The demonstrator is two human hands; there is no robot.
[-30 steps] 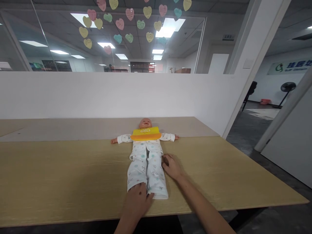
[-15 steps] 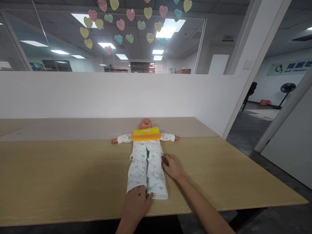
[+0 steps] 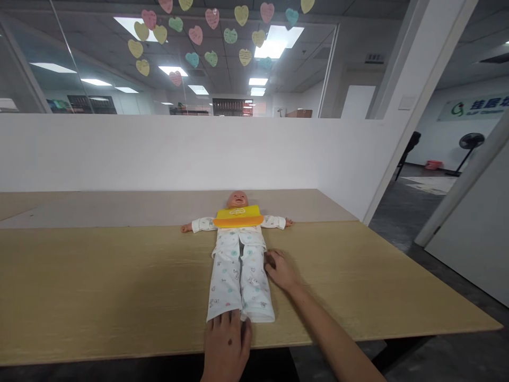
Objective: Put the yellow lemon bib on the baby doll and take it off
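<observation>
From the head camera, your left hand [image 3: 227, 345] lies open at the bottom of the frame, fingers spread and pointing away from you, with the fingertips [image 3: 225, 321] on or just over the hem of the trouser legs. Your right hand [image 3: 280, 270] is beside the outer edge of the other leg, its fingers lightly curled against the cloth. You cannot tell from this view whether it is pinching the fabric or only touching it.

The baby doll [image 3: 237, 199] lies on its back, arms straight out, in the middle of the light wooden table [image 3: 119, 276], its head toward the far side. It wears printed white pyjamas [image 3: 238, 278] with small coloured motifs, and a yellow bib [image 3: 237, 217] covers its chest. The doll's feet are hidden inside the trouser legs, and your left hand covers part of the hem.

The bib carries a pale emblem, too small for you to read. Behind the doll are a beige board [image 3: 119, 208] and a white partition [image 3: 159, 154]. Paper hearts [image 3: 212, 18] hang above, with marks too tiny to make out, and the top row is cut off by the frame. At upper right, a green-logo wall sign [image 3: 473, 109] shows Chinese characters, but the frame's edge cuts them off, and its smaller line is illegible.
</observation>
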